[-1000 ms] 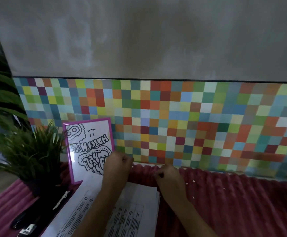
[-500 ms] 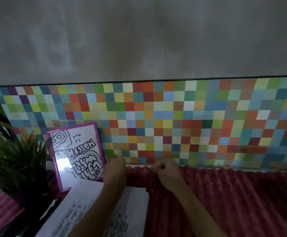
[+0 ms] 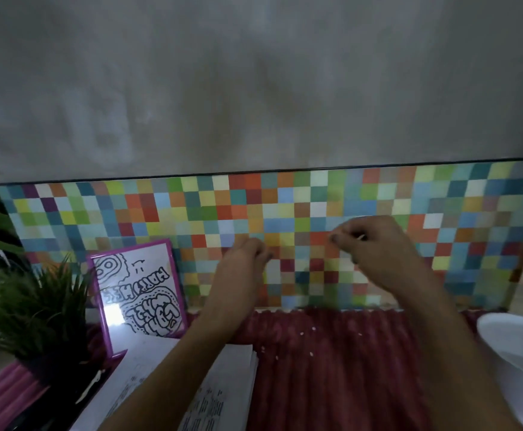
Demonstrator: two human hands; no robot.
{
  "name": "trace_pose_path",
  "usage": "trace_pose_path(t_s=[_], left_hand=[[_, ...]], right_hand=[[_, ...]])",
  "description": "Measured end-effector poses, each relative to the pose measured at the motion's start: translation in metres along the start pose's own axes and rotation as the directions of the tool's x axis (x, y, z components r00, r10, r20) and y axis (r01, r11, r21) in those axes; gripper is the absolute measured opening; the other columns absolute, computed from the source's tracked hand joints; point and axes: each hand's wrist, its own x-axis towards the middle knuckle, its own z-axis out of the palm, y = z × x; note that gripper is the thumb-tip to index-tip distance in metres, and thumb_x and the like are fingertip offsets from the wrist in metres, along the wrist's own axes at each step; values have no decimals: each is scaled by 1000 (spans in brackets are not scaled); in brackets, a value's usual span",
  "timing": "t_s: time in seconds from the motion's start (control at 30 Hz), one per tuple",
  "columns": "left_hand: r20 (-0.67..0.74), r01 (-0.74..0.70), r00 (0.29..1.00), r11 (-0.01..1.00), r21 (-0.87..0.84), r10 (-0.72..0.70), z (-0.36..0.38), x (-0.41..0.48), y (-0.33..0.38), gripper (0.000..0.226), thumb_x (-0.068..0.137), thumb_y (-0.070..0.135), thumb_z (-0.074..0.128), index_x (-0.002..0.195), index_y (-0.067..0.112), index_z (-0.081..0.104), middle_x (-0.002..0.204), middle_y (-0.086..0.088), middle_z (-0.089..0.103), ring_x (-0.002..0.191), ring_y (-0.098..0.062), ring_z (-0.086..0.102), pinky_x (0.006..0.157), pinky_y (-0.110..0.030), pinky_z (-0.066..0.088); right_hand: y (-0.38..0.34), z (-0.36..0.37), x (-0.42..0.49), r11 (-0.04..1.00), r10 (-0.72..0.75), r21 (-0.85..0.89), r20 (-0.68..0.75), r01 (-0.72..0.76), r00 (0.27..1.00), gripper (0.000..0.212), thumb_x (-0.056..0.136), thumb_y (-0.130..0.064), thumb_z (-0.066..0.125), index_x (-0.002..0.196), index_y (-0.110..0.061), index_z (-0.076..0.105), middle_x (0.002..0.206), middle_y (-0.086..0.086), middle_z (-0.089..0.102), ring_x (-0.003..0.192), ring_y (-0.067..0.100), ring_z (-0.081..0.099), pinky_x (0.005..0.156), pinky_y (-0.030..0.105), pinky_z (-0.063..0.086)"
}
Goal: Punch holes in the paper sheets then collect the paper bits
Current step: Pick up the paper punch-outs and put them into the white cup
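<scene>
While both hands hang above the red cloth (image 3: 347, 393), I see the right hand (image 3: 375, 253) at 1 o'clock, fingers curled and pinching a pale bit (image 3: 361, 237). The left hand (image 3: 244, 259), at 11, has bunched fingers, but it is too blurred for me to tell if it holds anything. The paper sheets (image 3: 238, 374) lie at 7, loose paper bits (image 3: 313, 328) dot the cloth, and a white bowl (image 3: 521, 353) sits at 4.
</scene>
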Motion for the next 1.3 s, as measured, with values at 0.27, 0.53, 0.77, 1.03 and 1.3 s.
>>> trace_pose_path(t_s=[0.27, 0.53, 0.77, 1.03, 1.3], left_hand=[[236, -145, 931, 876, -461, 278, 84, -12, 150, 7, 81, 16, 72, 78, 9, 75, 73, 1, 70, 67, -2, 57, 62, -15, 42], [414, -168, 846, 904, -393, 337, 161, -40, 216, 17, 73, 3, 57, 68, 2, 74, 77, -14, 73, 71, -25, 68, 63, -40, 55], [511, -182, 819, 963, -201, 262, 176, -45, 215, 24, 84, 7, 56, 89, 13, 79, 98, -3, 75, 88, -22, 68, 80, -31, 52], [396, -151, 907, 989, -11, 143, 178, -47, 221, 13, 81, 32, 70, 85, 20, 73, 95, 3, 72, 97, -20, 61, 95, -42, 30], [364, -226, 897, 968, -106, 249, 172, -59, 212, 21, 87, 22, 60, 104, 21, 71, 124, -2, 52, 119, -24, 43, 98, -42, 32]], right_hand=[[76, -158, -53, 879, 263, -382, -110, -285, 958, 34, 83, -9, 71, 56, 8, 59, 42, -3, 39, 33, 2, 34, 46, 23, 32], [115, -177, -86, 821, 337, -489, 0, -294, 942, 13, 84, -5, 65, 87, -3, 77, 83, 12, 72, 74, 12, 59, 57, 14, 41], [136, -174, -91, 852, 345, -376, -123, -365, 931, 18, 78, 7, 65, 77, -6, 78, 71, 0, 71, 67, 7, 61, 72, 28, 53], [144, -167, -98, 853, 350, -313, -252, -418, 902, 24, 69, 2, 79, 54, -12, 66, 58, 1, 63, 54, 6, 55, 40, 8, 34], [130, -151, -102, 820, 113, -509, -304, -262, 946, 26, 74, 7, 58, 86, -6, 78, 95, 14, 74, 81, 27, 66, 66, 22, 41]])
